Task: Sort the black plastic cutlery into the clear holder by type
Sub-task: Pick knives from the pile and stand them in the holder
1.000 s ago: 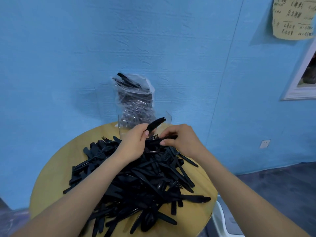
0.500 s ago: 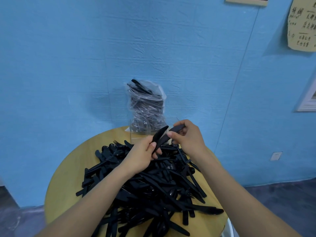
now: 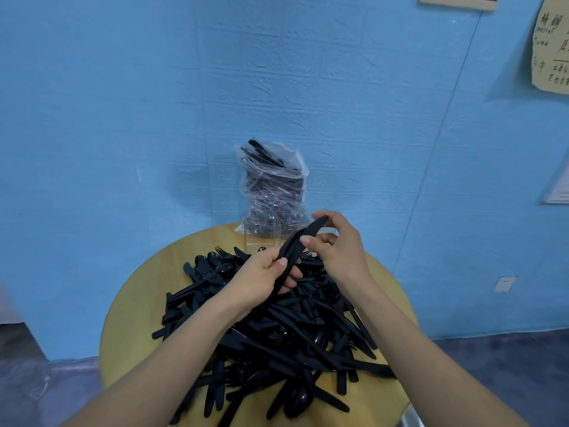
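Head view: left hand grips knives by the handles, right hand pinches the blade end, just above the pile on the table. Clear holder at the back, compartments look mostly unfilled; bulk unsorted, so early on.

I face a blue wall with a paper notice, a socket, a round wooden table, and grey floor.

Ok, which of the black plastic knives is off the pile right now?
The black plastic knife held above the pile: left hand grips its handle, right hand pinches its blade. All others lie on the round wooden table.
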{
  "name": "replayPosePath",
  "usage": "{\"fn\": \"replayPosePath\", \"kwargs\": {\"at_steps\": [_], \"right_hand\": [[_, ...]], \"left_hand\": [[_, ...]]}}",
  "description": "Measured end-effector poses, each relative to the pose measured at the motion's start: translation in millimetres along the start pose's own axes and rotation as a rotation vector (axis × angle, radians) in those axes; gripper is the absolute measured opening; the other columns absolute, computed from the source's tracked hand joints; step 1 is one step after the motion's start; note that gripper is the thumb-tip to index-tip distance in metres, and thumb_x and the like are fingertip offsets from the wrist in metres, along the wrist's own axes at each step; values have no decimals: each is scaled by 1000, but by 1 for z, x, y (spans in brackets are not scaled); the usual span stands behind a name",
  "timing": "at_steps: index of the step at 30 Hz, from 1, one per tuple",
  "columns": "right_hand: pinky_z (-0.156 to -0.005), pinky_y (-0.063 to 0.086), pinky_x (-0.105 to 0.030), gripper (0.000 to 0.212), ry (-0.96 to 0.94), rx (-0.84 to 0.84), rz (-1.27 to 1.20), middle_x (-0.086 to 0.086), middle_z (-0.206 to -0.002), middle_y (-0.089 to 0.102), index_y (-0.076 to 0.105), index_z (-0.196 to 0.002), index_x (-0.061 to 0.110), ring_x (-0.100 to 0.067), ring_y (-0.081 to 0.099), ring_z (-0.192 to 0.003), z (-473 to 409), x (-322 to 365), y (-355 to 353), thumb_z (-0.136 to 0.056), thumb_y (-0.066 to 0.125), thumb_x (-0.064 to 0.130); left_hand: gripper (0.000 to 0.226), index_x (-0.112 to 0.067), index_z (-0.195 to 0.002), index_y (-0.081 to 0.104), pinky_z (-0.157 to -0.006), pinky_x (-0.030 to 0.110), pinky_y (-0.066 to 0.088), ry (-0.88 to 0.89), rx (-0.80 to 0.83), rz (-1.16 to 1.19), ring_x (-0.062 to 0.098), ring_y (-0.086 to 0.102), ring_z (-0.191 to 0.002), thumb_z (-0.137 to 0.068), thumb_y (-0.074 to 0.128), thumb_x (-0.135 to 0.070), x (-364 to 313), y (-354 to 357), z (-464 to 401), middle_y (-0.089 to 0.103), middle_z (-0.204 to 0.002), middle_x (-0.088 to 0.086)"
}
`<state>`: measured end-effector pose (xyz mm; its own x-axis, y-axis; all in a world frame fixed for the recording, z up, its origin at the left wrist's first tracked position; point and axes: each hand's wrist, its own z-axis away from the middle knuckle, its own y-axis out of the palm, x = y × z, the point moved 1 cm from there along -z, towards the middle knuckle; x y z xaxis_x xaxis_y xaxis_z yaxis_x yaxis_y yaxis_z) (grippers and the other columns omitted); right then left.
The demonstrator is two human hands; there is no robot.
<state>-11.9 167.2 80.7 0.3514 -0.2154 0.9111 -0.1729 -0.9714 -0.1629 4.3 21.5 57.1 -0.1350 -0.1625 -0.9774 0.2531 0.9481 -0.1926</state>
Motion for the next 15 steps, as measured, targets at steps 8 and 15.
{"fn": "replayPosePath", "kwargs": {"at_steps": [8,15], "right_hand": [[-64,47,-17,11,-42,145,44,6,-72,59,63,-94,10,-2,56,-60,13,9,11,-87,62,1],[-60,47,-13,13,39,134,-6,3,-72,60,64,-87,14,-3,58,-61,23,-5,-9,-89,60,2]], "left_hand": [[28,-13,-103,60,-62,18,50,32,-36,83,5,56,-66,-103,31,-16,-10,2,6,63,-84,0],[30,-11,-103,60,-57,17,45,-14,63,154,5,48,-60,-103,30,-15,1,23,12,56,-74,-2]]}}
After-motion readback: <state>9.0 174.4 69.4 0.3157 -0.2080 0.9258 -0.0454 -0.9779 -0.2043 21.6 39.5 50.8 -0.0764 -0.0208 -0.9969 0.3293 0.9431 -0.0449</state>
